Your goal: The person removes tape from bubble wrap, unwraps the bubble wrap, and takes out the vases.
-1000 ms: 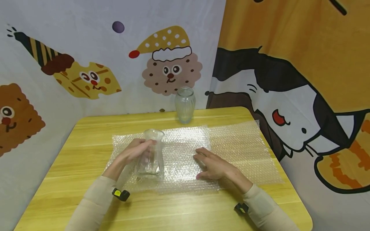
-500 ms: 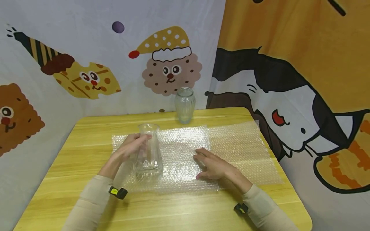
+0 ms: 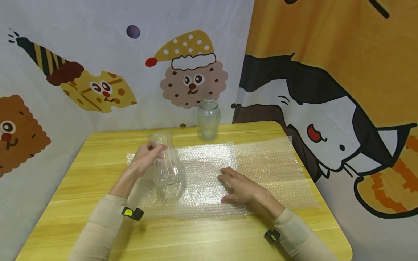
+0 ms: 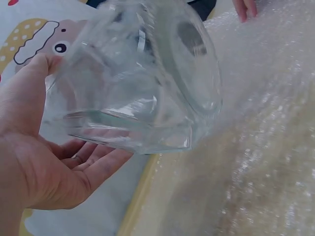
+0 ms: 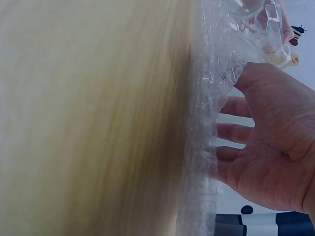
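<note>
My left hand [image 3: 143, 157] grips a clear glass vase [image 3: 168, 168] near its neck. The vase is tilted, its mouth leaning to the left, and its base appears raised above the bubble wrap [image 3: 202, 195]. Seen from the left wrist, the thick base of the vase [image 4: 133, 83] faces the camera, with thumb and fingers on either side. My right hand [image 3: 241, 186] rests on the bubble wrap with its fingers spread and loosely bent. In the right wrist view, the fingertips of that hand [image 5: 275, 132] touch the wrap's surface.
A second glass vase [image 3: 209, 119], ribbed and upright, stands at the back of the yellow wooden table [image 3: 202, 239]. The bubble wrap reaches toward the right edge, with an overlapping layer on its left part. A cartoon-printed cloth [image 3: 107, 54] hangs behind.
The left hand has carried the vase up and away toward the back left, and the vase now tilts left. The right hand has stayed in place on the bubble wrap.
</note>
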Tool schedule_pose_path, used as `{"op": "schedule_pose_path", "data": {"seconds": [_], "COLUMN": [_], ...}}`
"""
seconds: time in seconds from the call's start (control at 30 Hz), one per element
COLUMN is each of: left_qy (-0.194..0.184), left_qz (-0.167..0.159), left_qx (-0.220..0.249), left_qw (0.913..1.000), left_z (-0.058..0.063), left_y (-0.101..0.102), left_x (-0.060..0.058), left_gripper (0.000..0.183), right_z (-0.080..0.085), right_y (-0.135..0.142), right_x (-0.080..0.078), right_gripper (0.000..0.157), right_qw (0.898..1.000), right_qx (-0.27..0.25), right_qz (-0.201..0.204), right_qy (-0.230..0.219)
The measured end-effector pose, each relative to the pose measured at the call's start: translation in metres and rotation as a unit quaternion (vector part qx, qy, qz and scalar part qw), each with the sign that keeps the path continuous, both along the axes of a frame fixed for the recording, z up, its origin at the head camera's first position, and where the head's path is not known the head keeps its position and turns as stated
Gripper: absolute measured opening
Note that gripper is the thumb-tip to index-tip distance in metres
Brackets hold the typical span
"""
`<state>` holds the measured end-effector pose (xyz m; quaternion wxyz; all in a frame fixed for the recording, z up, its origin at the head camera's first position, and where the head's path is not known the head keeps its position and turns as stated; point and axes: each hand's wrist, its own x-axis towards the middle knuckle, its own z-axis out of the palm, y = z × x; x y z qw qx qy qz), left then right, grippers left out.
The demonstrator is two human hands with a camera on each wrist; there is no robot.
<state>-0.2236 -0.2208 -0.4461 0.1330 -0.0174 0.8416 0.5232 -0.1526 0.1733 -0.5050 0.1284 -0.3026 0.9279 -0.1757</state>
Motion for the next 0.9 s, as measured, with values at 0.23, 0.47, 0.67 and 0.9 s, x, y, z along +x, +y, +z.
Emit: {"op": "schedule_pose_path", "data": {"seconds": [0.23, 0.47, 0.67, 0.9], "left_qy": [0.046, 0.077, 0.097, 0.165], "left_qz": [0.033, 0.061, 0.103, 0.125], "left_qx": [0.030, 0.015, -0.011, -0.015], "left_qw": [0.9979, 0.9951, 0.9899, 0.9782], "left_z": [0.010, 0.020, 0.028, 0.031], "left_y": [0.003, 0.006, 0.014, 0.024], "left_x": [-0.008, -0.018, -0.029, -0.044], "left_gripper": [0.056, 0.053, 0.077, 0.075], "right_z": [-0.002, -0.003, -0.003, -0.003], "right_y": [0.000, 0.000, 0.001, 0.000], "right_x": [0.000, 0.000, 0.000, 0.000], "right_gripper": [0.093, 0.094, 0.093, 0.094], "right_qw": [1.000, 1.000, 1.000, 1.000], "right_qx": [-0.001, 0.004, 0.004, 0.002], "right_qz": [-0.001, -0.002, 0.000, 0.000], "right_qy": [-0.002, 0.001, 0.004, 0.004]}}
